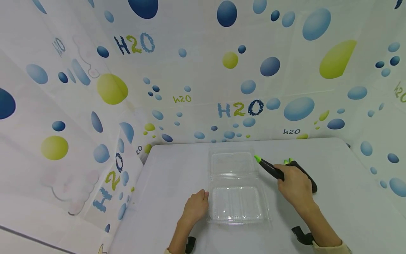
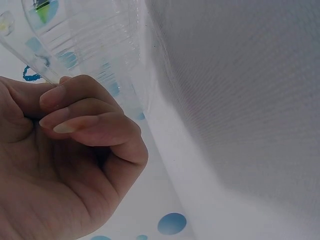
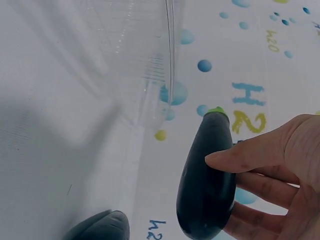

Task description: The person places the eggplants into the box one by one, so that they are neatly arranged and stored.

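A clear plastic clamshell container (image 1: 238, 206) lies unfolded on the white table, its lid (image 1: 233, 164) spread toward the back. My left hand (image 1: 196, 207) pinches the left rim of the container's base, fingers curled, as the left wrist view also shows. An eggplant (image 3: 207, 175), dark with a green stem end, is gripped between the thumb and fingers of my right hand (image 1: 295, 185). It is held above the table, right of the container, its green tip pointing at the lid. Behind the right hand lie more eggplants (image 1: 309, 176), partly hidden by it.
The white table (image 1: 171, 169) runs back to a curtain (image 1: 196, 70) printed with blue and green bubbles and H2O lettering. A dark strap (image 1: 302, 236) shows at the right wrist and another (image 1: 190, 244) at the left.
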Action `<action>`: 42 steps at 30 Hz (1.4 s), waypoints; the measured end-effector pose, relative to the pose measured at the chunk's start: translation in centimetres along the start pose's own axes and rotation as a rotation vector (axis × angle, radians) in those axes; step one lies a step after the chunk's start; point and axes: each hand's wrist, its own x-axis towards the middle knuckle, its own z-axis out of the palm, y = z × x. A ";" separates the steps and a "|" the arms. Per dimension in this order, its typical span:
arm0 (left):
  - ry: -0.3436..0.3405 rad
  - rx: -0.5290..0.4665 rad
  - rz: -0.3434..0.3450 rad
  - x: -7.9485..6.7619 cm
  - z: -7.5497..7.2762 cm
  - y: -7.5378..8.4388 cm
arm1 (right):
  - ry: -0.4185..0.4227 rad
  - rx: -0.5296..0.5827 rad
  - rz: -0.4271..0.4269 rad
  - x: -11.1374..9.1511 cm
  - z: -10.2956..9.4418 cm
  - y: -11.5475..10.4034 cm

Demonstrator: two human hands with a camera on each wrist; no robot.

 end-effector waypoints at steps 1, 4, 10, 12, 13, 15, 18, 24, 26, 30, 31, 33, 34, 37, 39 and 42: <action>-0.001 0.001 -0.004 0.0 0.0 0.0 | 0.000 0.002 -0.001 0.0 0.0 -0.1; -0.006 0.002 -0.015 -0.1 0.1 -0.1 | 0.006 0.005 -0.011 0.1 0.0 -0.2; -0.003 0.005 -0.012 0.0 0.3 -0.2 | 0.038 0.004 -0.042 0.3 0.1 -0.4; -0.003 0.005 -0.009 0.1 0.3 -0.2 | 0.037 0.005 -0.040 0.4 0.2 -0.5; -0.004 0.006 -0.009 0.1 0.3 -0.2 | 0.032 0.007 -0.039 0.5 0.2 -0.6; -0.004 0.008 -0.007 0.1 0.3 -0.3 | 0.019 0.011 -0.034 0.6 0.2 -0.7; -0.004 0.011 -0.003 0.1 0.2 -0.2 | 0.002 0.009 -0.036 0.7 0.3 -1.0; 0.001 0.002 0.004 0.0 0.2 -0.1 | -0.012 0.002 -0.061 1.0 0.1 -1.6; 0.001 -0.002 0.004 0.0 0.2 -0.1 | -0.015 0.000 -0.073 1.2 0.0 -1.8; 0.006 -0.017 0.005 -0.1 0.3 0.1 | -0.026 -0.007 -0.090 1.5 0.1 -2.1; 0.006 -0.019 0.005 -0.2 0.3 0.1 | -0.031 -0.007 -0.089 1.5 0.0 -2.3; 0.006 -0.025 0.006 -0.2 0.3 0.1 | -0.040 -0.008 -0.088 1.6 0.1 -2.6; 0.004 -0.027 0.005 -0.2 0.3 0.1 | -0.047 -0.006 -0.087 1.6 0.1 -2.8; 0.002 -0.029 0.004 -0.2 0.2 0.0 | -0.063 -0.002 -0.087 1.7 0.1 -3.3; 0.005 -0.028 0.004 -0.2 0.2 0.0 | -0.068 0.001 -0.092 1.7 0.0 -3.5; 0.008 -0.027 0.006 -0.2 0.2 0.1 | -0.064 0.000 -0.096 1.8 0.0 -3.7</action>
